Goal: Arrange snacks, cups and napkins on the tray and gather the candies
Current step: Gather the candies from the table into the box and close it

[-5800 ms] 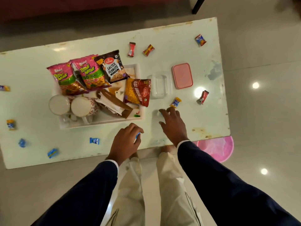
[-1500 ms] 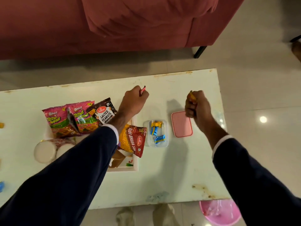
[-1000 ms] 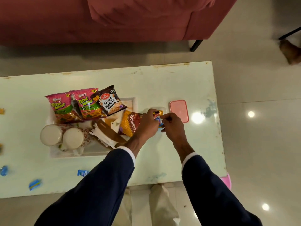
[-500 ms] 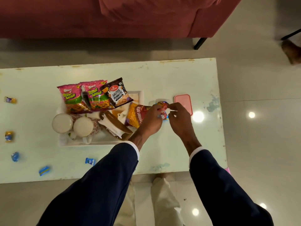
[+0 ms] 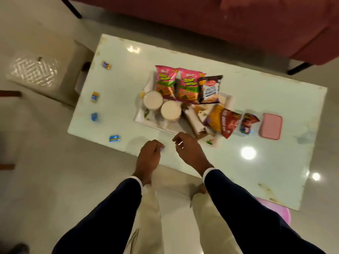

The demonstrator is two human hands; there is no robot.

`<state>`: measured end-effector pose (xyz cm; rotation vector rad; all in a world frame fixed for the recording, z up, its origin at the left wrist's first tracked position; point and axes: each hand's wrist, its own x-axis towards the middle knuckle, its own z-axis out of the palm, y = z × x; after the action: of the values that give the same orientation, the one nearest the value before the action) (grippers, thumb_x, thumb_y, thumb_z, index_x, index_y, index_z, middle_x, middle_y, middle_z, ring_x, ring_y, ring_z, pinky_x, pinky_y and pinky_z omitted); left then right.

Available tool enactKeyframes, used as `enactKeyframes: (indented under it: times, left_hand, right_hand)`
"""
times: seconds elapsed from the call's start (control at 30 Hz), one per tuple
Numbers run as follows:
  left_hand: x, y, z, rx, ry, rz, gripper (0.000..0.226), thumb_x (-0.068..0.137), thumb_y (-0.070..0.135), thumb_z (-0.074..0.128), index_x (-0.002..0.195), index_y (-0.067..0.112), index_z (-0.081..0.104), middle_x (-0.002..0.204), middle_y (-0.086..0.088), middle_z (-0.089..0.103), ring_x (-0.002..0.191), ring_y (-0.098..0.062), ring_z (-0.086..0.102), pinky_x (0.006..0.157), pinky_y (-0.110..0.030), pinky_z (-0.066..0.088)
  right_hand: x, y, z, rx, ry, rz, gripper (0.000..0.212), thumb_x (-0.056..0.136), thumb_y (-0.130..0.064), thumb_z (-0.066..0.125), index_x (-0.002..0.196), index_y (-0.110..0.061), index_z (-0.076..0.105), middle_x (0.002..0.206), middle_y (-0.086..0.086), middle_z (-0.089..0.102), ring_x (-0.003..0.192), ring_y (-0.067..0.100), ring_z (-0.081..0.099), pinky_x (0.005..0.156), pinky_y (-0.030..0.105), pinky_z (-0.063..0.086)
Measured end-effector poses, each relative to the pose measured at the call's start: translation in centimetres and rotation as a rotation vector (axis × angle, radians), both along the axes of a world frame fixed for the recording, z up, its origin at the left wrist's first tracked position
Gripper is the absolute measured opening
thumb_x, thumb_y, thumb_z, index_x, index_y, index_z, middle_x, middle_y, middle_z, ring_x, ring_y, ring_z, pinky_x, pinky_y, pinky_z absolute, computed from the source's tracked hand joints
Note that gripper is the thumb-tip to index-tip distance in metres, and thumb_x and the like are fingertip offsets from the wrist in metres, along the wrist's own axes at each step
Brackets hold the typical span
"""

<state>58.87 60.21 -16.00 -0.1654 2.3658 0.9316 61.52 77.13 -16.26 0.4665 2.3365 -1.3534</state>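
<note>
A white tray (image 5: pixel 145 119) on the pale table holds two pink snack packs (image 5: pixel 166 83), a salted-peanuts pack (image 5: pixel 211 89), a red bhujia pack (image 5: pixel 224 121), two cups (image 5: pixel 153 99) and brown-and-white napkins (image 5: pixel 192 119). To the right of the tray, a clear container (image 5: pixel 247 123) has candies in it, with its pink lid (image 5: pixel 271 128) lying beside it. My left hand (image 5: pixel 148 157) is at the table's front edge, fingers curled on a blue candy (image 5: pixel 162 148). My right hand (image 5: pixel 189 153) hovers beside it with fingers apart, holding nothing. Several loose candies (image 5: pixel 114 138) lie at the table's left end.
A red sofa (image 5: pixel 238 24) runs along the far side of the table. A white stool (image 5: pixel 36 74) stands left of the table. A pink basin (image 5: pixel 275 213) pokes out under the near right corner. My legs stand against the front edge.
Both hands have left the clear container, where the red candies now lie, and moved left to the front edge. My left hand has closed on the blue candy there. My view has swung left.
</note>
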Motion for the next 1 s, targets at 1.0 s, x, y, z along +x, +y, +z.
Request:
enactKeyframes:
  times: [1.0]
  left_hand:
    - [-14.6, -23.4, -7.0, -0.014, -0.009, -0.268, 0.034, 0.094, -0.002, 0.057, 0.127, 0.007, 0.06, 0.123, -0.016, 0.048, 0.105, -0.028, 0.059, 0.091, -0.023, 0.042]
  right_hand:
    - [-11.5, -20.6, -5.5, -0.343, -0.431, -0.419, 0.021, 0.084, -0.017, 0.04, 0.079, -0.012, 0.06, 0.062, 0.002, 0.048, 0.051, 0.017, 0.04, 0.049, 0.028, 0.035]
